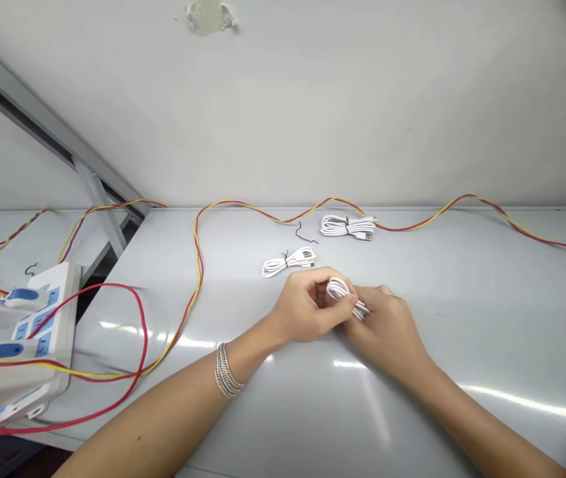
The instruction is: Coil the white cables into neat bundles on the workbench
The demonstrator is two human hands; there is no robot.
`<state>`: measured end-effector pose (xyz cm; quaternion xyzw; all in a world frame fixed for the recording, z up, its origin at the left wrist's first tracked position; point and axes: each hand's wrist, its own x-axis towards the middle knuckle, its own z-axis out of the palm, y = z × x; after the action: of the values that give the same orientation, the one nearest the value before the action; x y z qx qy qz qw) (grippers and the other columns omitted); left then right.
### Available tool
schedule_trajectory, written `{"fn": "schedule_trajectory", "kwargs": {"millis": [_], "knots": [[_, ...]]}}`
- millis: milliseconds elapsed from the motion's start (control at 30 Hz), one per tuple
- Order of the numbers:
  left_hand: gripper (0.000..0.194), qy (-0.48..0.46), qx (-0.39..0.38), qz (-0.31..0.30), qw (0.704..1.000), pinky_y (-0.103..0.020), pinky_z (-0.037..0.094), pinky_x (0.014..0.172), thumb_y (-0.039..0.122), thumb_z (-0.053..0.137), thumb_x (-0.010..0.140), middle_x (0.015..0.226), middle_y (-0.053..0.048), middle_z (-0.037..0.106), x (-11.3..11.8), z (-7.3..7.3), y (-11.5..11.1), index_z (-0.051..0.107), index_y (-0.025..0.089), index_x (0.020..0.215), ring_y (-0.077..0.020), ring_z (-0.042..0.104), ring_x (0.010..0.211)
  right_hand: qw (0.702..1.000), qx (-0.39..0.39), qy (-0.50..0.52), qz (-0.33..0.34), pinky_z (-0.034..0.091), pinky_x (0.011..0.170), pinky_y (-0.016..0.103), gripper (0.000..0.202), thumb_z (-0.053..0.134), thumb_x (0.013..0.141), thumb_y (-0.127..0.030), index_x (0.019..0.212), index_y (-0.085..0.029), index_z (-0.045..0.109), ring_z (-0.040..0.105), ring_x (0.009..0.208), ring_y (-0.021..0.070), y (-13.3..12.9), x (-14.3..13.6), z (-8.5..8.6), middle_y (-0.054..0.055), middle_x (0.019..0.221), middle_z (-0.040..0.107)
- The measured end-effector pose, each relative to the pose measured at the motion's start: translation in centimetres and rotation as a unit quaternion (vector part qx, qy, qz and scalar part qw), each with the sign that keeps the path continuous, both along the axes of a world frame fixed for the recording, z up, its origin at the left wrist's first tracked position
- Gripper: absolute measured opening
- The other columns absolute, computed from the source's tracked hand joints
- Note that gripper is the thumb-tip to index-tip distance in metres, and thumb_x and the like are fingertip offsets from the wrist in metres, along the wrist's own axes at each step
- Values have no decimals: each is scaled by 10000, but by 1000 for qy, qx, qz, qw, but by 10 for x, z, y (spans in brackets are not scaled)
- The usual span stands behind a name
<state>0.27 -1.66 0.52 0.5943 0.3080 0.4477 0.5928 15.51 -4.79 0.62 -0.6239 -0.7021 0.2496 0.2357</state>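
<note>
White wall (387, 113) fills everything toward twelve o'clock, counting from your joined hands, with a rough patch (208, 16) of damage high at eleven. Below it spreads your glossy grey tabletop (492, 312), and a metal frame (14, 89) slants down at ten. At nine you have a white power strip (68, 318) with blue sockets and bulky plugs in it. A twisted red-and-yellow cord (468, 196) winds from there along the table's back edge toward two o'clock, while a red cable (144, 325) loops out beside the strip.

Your right hand (387, 322) is curled around the lower end of a white coiled cable (337, 288), its fingertips hidden. Your left hand (305, 307) pinches that same coil between thumb and fingers, just above the tabletop or touching it; you cannot tell which. At twelve o'clock, near the wall, lies a white cable bundle (333, 226) bound by a black tie, the twisted cord meeting its right end. A smaller tied bundle (276, 267) sits at ten, close to your left hand. Your left wrist wears a silver bracelet (227, 373), at eight. Smallest, a loose black tie (299, 232) lies bent at eleven.
</note>
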Motion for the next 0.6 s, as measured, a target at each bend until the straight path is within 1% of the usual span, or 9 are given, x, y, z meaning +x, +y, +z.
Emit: {"fn": "schedule_trajectory", "kwargs": {"millis": [100,233,367,600], "knots": [[233,3,-3,-3,1000,-272,489,588,360,774,807,727,-42,635,0,0,0,656,159,789,-132,568,650,1000,-6,1,2,370,719,329,198,474,804,-250,630,-208,559,464,570,163,0,0,0,27,595,635],[285,-10,-21,-10,1000,-265,500,604,371,827,754,730,-38,636,0,-2,1,654,150,805,-126,573,653,1000,2,4,8,357,734,338,238,462,834,-274,621,-201,540,426,560,151,1,-1,-1,28,602,646],[274,-8,-9,1,1000,-262,502,614,383,785,797,734,-44,634,0,-4,3,660,139,805,-126,582,664,1000,4,3,15,347,748,319,266,447,857,-300,626,-192,523,391,537,121,3,-2,1,13,591,621],[338,-12,4,-3,1000,-244,474,573,454,800,779,679,2,586,0,-3,6,645,154,783,-92,525,583,1000,-7,-3,-1,322,673,285,293,492,851,-338,606,-192,554,387,528,116,3,-3,6,4,561,570]]}}
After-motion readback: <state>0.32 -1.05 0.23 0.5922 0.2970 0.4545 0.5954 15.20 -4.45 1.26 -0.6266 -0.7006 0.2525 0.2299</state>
